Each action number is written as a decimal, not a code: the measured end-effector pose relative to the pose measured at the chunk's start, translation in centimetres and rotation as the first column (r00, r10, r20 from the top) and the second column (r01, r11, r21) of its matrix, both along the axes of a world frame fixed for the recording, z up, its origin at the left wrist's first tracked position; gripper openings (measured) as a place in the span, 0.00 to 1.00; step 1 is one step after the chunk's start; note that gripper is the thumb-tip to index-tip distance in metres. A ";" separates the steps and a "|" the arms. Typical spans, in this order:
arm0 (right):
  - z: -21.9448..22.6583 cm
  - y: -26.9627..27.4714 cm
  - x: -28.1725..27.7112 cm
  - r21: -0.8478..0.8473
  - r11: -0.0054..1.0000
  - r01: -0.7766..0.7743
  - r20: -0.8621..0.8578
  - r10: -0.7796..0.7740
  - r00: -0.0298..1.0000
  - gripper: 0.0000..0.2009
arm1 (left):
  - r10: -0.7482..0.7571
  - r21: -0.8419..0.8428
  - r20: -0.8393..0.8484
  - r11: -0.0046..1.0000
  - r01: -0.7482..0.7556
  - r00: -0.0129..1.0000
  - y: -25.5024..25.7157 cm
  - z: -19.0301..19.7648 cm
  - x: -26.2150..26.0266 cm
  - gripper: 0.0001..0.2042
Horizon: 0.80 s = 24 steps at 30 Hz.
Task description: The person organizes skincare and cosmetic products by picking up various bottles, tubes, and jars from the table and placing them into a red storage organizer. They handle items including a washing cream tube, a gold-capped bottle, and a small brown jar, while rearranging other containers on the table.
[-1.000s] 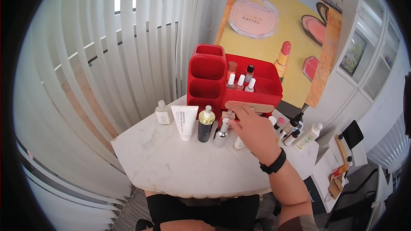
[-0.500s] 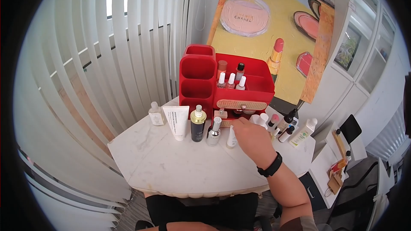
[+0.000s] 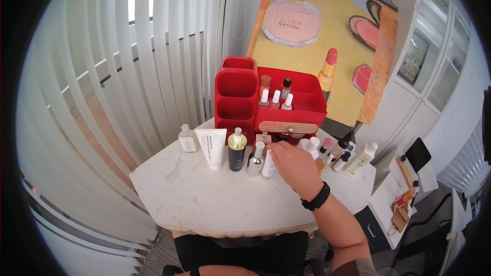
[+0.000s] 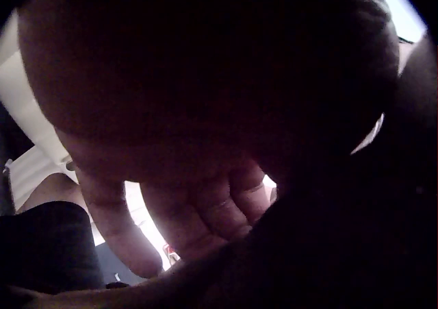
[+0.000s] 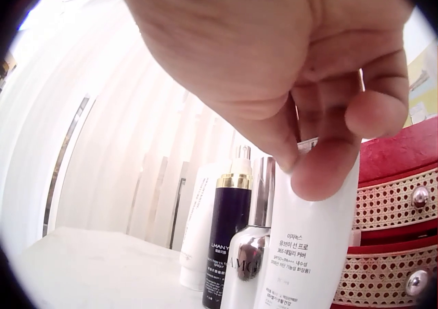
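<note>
My right hand (image 3: 296,166) pinches the upper end of a white tube (image 5: 311,233) with black print, which stands on the marble-patterned table. Close beside the tube, on its left, is a silver-capped bottle (image 3: 255,159). Further left come a dark spray bottle (image 3: 237,151) with a gold collar, a larger white tube (image 3: 212,148) and a small clear bottle (image 3: 187,139). My left hand (image 3: 225,270) lies low over the lap at the bottom edge; its fingers (image 4: 198,213) look loosely curled and dark in the left wrist view, holding nothing.
Behind the row stands a red organizer (image 3: 236,64) with nail polish bottles (image 3: 276,99) on top and woven-front drawers (image 5: 397,199), the lower one pulled out with small items inside. Several bottles, including a pump-type white one (image 3: 363,159), crowd the right side of the table (image 3: 204,202).
My right hand has come away from the drawer area to the white tube's top. The tube now stands further left, closer to the silver-capped bottle. The left hand stays low over the lap.
</note>
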State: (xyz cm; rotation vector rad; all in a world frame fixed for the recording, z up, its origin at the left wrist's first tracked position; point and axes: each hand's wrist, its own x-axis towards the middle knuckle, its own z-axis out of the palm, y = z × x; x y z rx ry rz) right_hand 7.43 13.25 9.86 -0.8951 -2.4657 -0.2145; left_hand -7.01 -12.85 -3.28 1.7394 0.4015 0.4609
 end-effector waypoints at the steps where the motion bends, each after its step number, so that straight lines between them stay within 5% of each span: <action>1: 0.2 -0.2 -0.1 0.002 1.000 0.002 0.002 -0.002 1.000 0.09 | -0.003 0.017 -0.031 1.000 0.003 1.000 0.0 -0.1 0.1 0.09; 7: 0.2 -0.5 0.4 -0.012 1.000 0.001 -0.010 -0.001 1.000 0.12 | 0.077 0.236 -0.125 0.971 -0.046 0.989 0.1 0.0 0.7 0.09; 14: 2.8 -1.8 2.1 0.007 1.000 0.024 -0.267 -0.021 0.963 0.13 | 0.166 0.128 -0.216 0.982 -0.141 0.962 0.1 -1.6 -0.2 0.10; 18: 3.6 -0.5 5.9 -0.044 0.990 0.135 -0.477 -0.140 0.868 0.15 | 0.044 0.011 -0.045 0.999 -0.043 0.998 0.1 -0.7 -0.1 0.11; 24: 1.9 0.6 6.8 -0.195 0.949 0.247 -0.337 -0.302 0.892 0.21 | 0.008 0.033 -0.010 0.999 -0.008 1.000 0.6 -1.6 0.6 0.11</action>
